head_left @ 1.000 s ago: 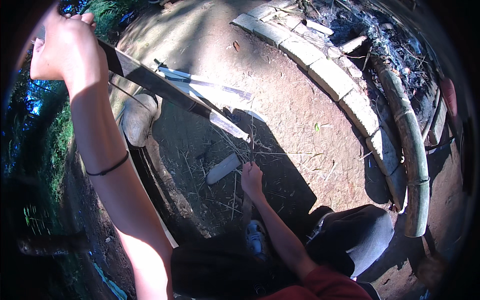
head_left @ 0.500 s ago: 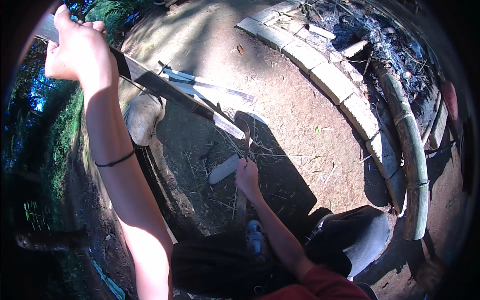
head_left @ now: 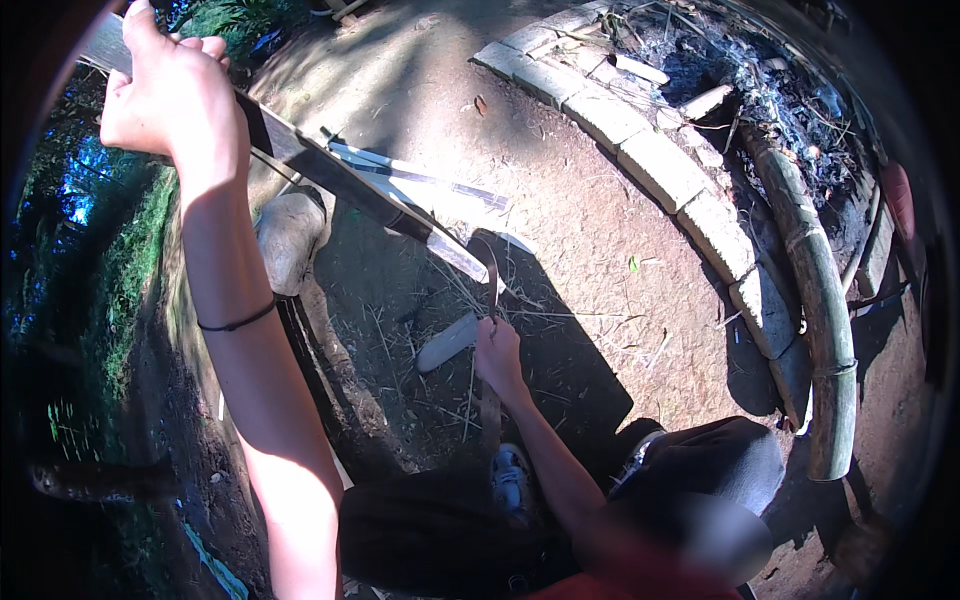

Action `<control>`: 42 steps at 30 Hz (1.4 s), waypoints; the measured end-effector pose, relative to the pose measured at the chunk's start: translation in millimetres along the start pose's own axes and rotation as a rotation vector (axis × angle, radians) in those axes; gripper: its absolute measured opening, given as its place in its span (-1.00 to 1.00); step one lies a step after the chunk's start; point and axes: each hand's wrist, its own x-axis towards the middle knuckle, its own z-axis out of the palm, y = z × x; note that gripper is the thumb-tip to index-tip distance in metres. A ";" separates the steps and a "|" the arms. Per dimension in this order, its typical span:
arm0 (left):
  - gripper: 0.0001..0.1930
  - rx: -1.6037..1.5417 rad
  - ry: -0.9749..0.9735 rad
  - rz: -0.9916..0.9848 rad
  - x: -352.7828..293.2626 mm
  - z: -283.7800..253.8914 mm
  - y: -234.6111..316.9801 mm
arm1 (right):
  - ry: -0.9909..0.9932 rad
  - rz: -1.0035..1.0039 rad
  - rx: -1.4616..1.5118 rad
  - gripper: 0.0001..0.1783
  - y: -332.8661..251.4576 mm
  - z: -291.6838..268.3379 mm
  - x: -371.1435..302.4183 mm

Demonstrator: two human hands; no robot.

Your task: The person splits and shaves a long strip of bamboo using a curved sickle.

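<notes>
A long flat split bamboo slat (head_left: pixel 340 180) ran on a slant from the upper left of the frame down to the centre, its lower end pale and sunlit. The left hand (head_left: pixel 170 95), in the upper left, had its grip clamped around the slat's upper end, the arm stretched up from the lower edge with a thin black band (head_left: pixel 235 322) around the wrist. The right hand (head_left: pixel 497 352), near the centre of the frame, had its grip closed on a thin dark curved strip (head_left: pixel 489 290) that rose from the fist to the slat's lower end and hung down below the hand as well; whether it was a peeled sliver or a blade could not be told. Just left of that hand a small pale flat offcut (head_left: pixel 447 341) lay on the brown dirt ground (head_left: pixel 600 230), among scattered dry fibres. A rounded grey stone (head_left: pixel 290 238) sat under the slat at centre left. More pale bamboo slats (head_left: pixel 420 178) lay beyond it. A curved row of grey stone blocks (head_left: pixel 650 160) and a thick bamboo pole (head_left: pixel 815 290) edged an ash bed (head_left: pixel 760 90) in the upper right.
</notes>
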 end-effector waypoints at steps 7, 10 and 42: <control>-0.68 -0.007 -0.062 0.034 12.5 -3.2 2.6 | 0.007 -0.084 0.030 -0.72 -14.3 10.5 -3.2; -0.65 -0.016 -0.006 -0.008 8.4 -5.1 3.1 | 0.007 0.076 -0.094 -0.72 18.9 -3.2 2.0; -0.70 -0.066 -0.194 0.055 56.2 -42.8 -15.1 | -0.047 -0.051 0.025 -0.64 -16.6 25.9 0.3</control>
